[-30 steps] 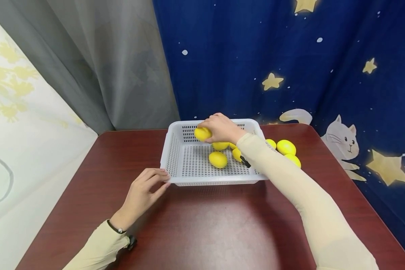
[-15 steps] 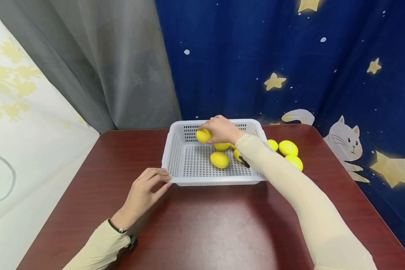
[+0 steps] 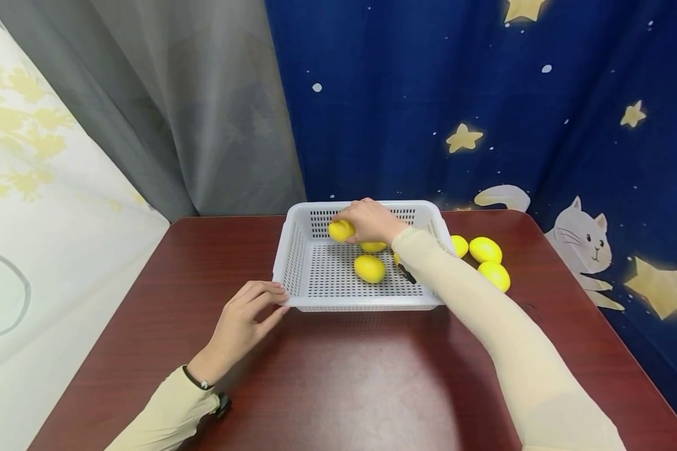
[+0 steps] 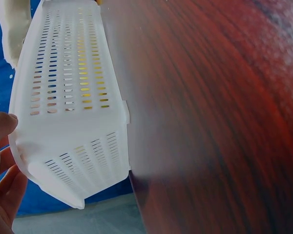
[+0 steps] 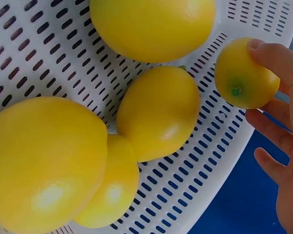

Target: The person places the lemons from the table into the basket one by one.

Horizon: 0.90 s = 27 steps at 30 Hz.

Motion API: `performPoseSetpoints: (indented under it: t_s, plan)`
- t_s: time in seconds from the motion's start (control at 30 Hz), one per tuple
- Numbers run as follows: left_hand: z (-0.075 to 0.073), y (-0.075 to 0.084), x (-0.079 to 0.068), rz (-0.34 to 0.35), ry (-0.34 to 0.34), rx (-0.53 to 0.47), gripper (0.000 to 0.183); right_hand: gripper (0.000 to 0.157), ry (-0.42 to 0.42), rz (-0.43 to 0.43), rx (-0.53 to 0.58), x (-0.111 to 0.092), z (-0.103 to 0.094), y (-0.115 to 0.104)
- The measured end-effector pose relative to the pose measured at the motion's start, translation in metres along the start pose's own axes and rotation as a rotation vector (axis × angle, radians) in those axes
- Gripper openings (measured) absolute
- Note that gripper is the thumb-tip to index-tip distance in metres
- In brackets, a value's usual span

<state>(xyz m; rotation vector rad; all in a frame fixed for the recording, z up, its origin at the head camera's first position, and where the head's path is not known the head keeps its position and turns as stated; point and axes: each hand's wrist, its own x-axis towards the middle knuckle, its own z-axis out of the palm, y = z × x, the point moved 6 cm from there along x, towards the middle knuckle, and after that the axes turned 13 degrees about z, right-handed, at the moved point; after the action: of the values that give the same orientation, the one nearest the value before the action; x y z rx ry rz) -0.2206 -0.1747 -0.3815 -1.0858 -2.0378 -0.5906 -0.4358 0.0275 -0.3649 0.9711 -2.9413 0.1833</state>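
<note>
A white perforated plastic basket [image 3: 367,303] stands toward the back of the table. My left hand [image 3: 247,318] holds its near left corner, thumb and fingertips at the rim. My right hand [image 3: 369,220] reaches over the basket and grips a yellow lemon [image 3: 341,231] between thumb and fingers, near the back left inside. In the right wrist view, that lemon [image 5: 246,73] shows its green stem end, held at the basket's wall. Below and nearer lies another lemon [image 3: 369,269] on the basket floor. Several more lemons [image 5: 158,112] lie inside, partly hidden by my right forearm in the head view.
On the table right of the basket sit three lemons [image 3: 486,250], close together. The dark red wooden table [image 3: 338,376] ends at a blue starry curtain [image 3: 372,125] and a grey curtain [image 3: 220,125] behind.
My right hand, still gripping the lemon, lowers slightly into the basket. My left hand stays at the basket corner. The whole view shifts a little.
</note>
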Motion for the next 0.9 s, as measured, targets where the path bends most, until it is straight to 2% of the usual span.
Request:
performPoseSetpoints:
  t_s: [0.37,0.9]
  plan:
    - [0.001,-0.002,-0.002,0.008,0.011,-0.008,0.032,0.052,-0.015,0.003,0.003,0.003,0.011,-0.002]
    - [0.001,-0.001,-0.001,0.016,0.0,0.006,0.024,0.052,-0.013,-0.016,-0.007,0.004,0.019,-0.001]
